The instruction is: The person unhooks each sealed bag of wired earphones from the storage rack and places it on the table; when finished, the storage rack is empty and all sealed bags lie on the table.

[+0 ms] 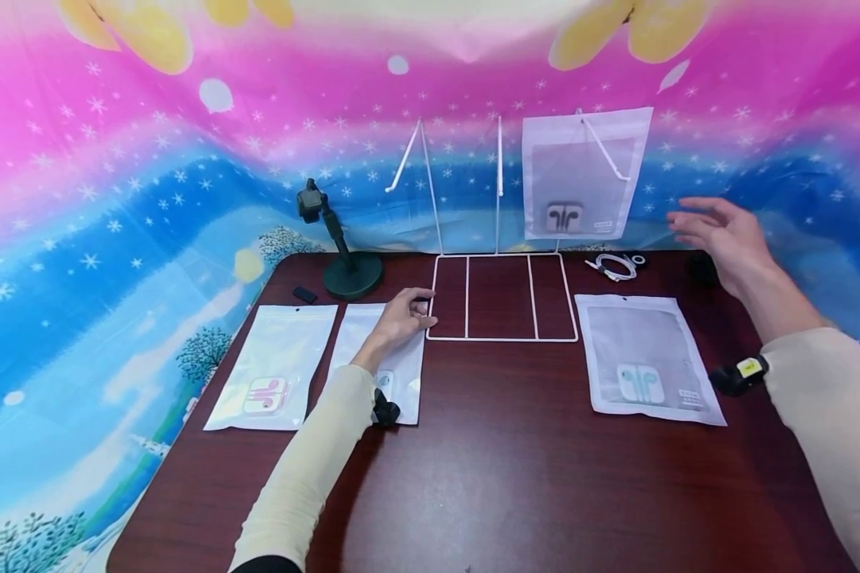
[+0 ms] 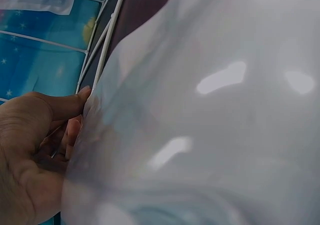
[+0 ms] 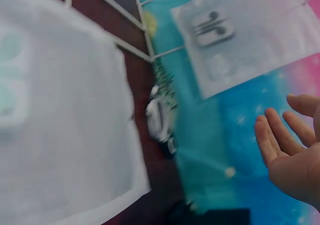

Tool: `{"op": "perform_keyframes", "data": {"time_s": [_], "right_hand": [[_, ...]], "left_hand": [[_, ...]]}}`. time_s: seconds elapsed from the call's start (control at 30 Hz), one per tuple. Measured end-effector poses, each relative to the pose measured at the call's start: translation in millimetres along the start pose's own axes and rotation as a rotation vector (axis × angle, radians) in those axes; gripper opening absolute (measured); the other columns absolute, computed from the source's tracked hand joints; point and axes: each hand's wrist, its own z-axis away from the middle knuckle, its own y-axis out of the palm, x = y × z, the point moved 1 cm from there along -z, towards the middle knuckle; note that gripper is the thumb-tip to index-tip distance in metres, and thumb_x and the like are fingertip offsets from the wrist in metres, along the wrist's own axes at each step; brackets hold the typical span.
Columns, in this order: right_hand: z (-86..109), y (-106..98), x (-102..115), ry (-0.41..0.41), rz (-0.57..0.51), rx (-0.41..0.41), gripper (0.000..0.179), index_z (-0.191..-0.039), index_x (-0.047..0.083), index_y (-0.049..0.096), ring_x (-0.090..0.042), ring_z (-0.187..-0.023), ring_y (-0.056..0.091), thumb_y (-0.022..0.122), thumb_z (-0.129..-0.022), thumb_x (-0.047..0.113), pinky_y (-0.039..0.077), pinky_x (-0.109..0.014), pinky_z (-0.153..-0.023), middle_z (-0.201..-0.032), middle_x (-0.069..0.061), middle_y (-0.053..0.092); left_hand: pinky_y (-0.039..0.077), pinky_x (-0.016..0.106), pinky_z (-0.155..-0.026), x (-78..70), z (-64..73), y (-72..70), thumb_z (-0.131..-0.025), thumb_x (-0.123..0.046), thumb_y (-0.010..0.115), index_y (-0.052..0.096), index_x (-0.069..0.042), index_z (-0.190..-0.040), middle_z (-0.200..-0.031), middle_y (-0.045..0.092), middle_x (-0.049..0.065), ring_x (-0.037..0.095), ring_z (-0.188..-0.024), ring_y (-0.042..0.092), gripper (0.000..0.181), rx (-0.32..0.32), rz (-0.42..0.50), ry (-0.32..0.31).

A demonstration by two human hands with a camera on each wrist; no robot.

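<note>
A white wire display rack [image 1: 502,341] stands toward the back of the table, with prongs slanting forward from its uprights. At the left side of its base, my left hand [image 1: 400,317] grips the wire between thumb and curled fingers; in the left wrist view the thumb tip [image 2: 85,92] lies against it. From the right prong hangs a white zip pouch [image 1: 580,171] with dark earphones in a case showing through. My right hand [image 1: 727,239] is raised in the air to the right of that pouch, fingers apart and holding nothing.
Flat on the table lie a pouch with pink earphones [image 1: 268,366], a pouch partly under my left forearm [image 1: 408,382], and a pouch with green earphones [image 1: 645,358]. A small dark-green stand [image 1: 353,277], a black piece [image 1: 304,294] and a coiled white cable [image 1: 615,267] sit near the back.
</note>
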Motion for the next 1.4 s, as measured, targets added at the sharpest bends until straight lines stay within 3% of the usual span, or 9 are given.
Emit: {"op": "perform_keyframes", "data": {"time_s": [0.13, 0.27, 0.4, 0.57, 0.73, 0.93, 1.1, 1.23, 1.4], "right_hand": [[-3.2, 11, 26, -0.031, -0.001, -0.005, 0.063, -0.156, 0.021, 0.047, -0.009, -0.125, 0.059, 0.068, -0.098, 0.034, 0.049, -0.013, -0.096, -0.147, 0.005, 0.06], [-7.4, 23, 46, -0.05, 0.085, 0.002, 0.062, -0.16, 0.025, 0.042, -0.013, -0.142, 0.049, 0.062, -0.102, 0.035, 0.042, -0.017, -0.108, -0.159, 0.003, 0.049], [-13.5, 34, 62, -0.058, 0.136, 0.012, 0.063, -0.162, 0.026, 0.037, -0.019, -0.15, 0.04, 0.059, -0.104, 0.036, 0.033, -0.029, -0.121, -0.164, 0.002, 0.041], [-19.8, 45, 78, -0.042, 0.103, 0.007, 0.064, -0.162, 0.029, 0.036, -0.018, -0.152, 0.036, 0.061, -0.104, 0.034, 0.023, -0.038, -0.126, -0.166, 0.004, 0.039], [-21.4, 51, 89, -0.03, 0.036, -0.033, 0.06, -0.157, 0.029, 0.046, -0.016, -0.139, 0.048, 0.067, -0.101, 0.03, 0.021, -0.039, -0.127, -0.15, 0.005, 0.055], [-20.1, 58, 93, -0.049, 0.062, -0.101, 0.054, -0.151, 0.028, 0.055, -0.006, -0.103, 0.055, 0.07, -0.1, 0.032, 0.037, -0.036, -0.115, -0.111, 0.013, 0.058], [-16.7, 61, 96, -0.081, 0.052, -0.101, 0.048, -0.146, 0.026, 0.06, -0.007, -0.096, 0.06, 0.069, -0.1, 0.033, 0.049, -0.026, -0.093, -0.107, 0.01, 0.058], [-12.1, 62, 96, -0.112, -0.02, -0.072, 0.039, -0.14, 0.021, 0.065, -0.01, -0.091, 0.061, 0.068, -0.101, 0.026, 0.054, -0.017, -0.075, -0.103, 0.005, 0.061], [-2.4, 62, 96, -0.161, -0.065, -0.032, 0.033, -0.136, 0.016, 0.067, -0.013, -0.083, 0.063, 0.064, -0.103, 0.018, 0.055, -0.018, -0.07, -0.102, 0.002, 0.064]], "left_hand": [[0.047, 0.033, -0.084, 1.4, 0.0, 0.4, -0.094, -0.005, 0.076, 0.061, -0.012, -0.142, -0.12, 0.055, 0.009, 0.023, -0.101, 0.054, 0.05, -0.001, 0.0, -0.006], [0.048, 0.033, -0.086, 1.8, 0.3, 0.6, -0.094, -0.006, 0.076, 0.061, -0.013, -0.142, -0.121, 0.055, 0.008, 0.023, -0.102, 0.055, 0.051, -0.003, -0.002, -0.017], [0.047, 0.034, -0.086, 0.7, 0.9, 0.0, -0.094, -0.005, 0.076, 0.061, -0.012, -0.142, -0.121, 0.055, 0.009, 0.023, -0.101, 0.055, 0.051, -0.008, -0.005, -0.01], [0.046, 0.033, -0.084, 0.1, 1.3, -0.5, -0.094, -0.004, 0.075, 0.061, -0.011, -0.142, -0.122, 0.055, 0.01, 0.023, -0.1, 0.055, 0.051, -0.002, 0.001, 0.003], [0.047, 0.032, -0.085, -0.1, 1.9, -0.4, -0.094, -0.005, 0.075, 0.061, -0.011, -0.142, -0.122, 0.055, 0.009, 0.023, -0.101, 0.055, 0.051, 0.0, 0.0, 0.0], [0.047, 0.033, -0.085, -1.1, 2.2, -1.0, -0.093, -0.005, 0.076, 0.061, -0.011, -0.142, -0.121, 0.056, 0.01, 0.023, -0.101, 0.055, 0.051, -0.006, -0.005, 0.005], [0.047, 0.032, -0.084, -1.4, 1.5, -0.3, -0.093, -0.005, 0.076, 0.062, -0.011, -0.141, -0.12, 0.055, 0.01, 0.023, -0.1, 0.055, 0.051, -0.003, -0.003, 0.007], [0.047, 0.032, -0.084, -2.0, 1.5, -0.7, -0.093, -0.005, 0.076, 0.062, -0.011, -0.141, -0.12, 0.055, 0.009, 0.023, -0.1, 0.055, 0.05, -0.002, -0.002, 0.009], [0.047, 0.032, -0.084, -1.2, 1.1, -1.1, -0.093, -0.004, 0.076, 0.062, -0.01, -0.141, -0.121, 0.055, 0.01, 0.023, -0.1, 0.055, 0.05, -0.003, 0.0, 0.006]]}}
